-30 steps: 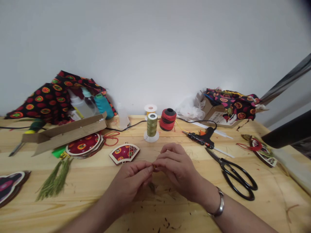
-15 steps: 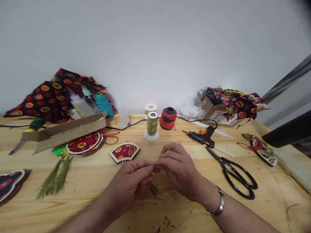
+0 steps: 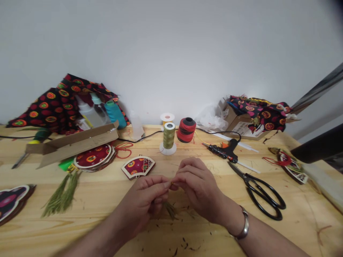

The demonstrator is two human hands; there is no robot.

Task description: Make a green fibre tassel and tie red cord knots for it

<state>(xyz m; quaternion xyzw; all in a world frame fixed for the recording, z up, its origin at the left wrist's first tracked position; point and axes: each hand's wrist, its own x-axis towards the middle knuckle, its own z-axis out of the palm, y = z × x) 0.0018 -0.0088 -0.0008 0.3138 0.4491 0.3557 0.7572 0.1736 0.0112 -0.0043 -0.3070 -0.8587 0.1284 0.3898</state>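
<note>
My left hand [image 3: 142, 200] and my right hand [image 3: 198, 189] meet at the fingertips above the wooden table [image 3: 294, 228]. Both pinch a tiny gold-coloured piece [image 3: 172, 184], mostly hidden by my fingers. Under them hangs a small green tassel [image 3: 170, 210], its upper end hidden, so I cannot see how it joins the piece. A fan-shaped wooden ornament [image 3: 138, 167] with red patterned fabric lies just beyond my left hand, not touching it. A silver bangle [image 3: 243, 223] circles my right wrist.
Beyond my hands stand an olive thread spool [image 3: 168, 137] and a red-and-black spool [image 3: 186, 130]. Right lie black-handled scissors [image 3: 261, 196] and a glue gun [image 3: 223, 151]. Left lie stacked round ornaments [image 3: 93, 159], green tassels [image 3: 60, 194] and a cardboard lid [image 3: 72, 144].
My fingers have shifted only slightly around the pinched piece, and the green strands show a little more below my hands. The whole scene has moved slightly in view.
</note>
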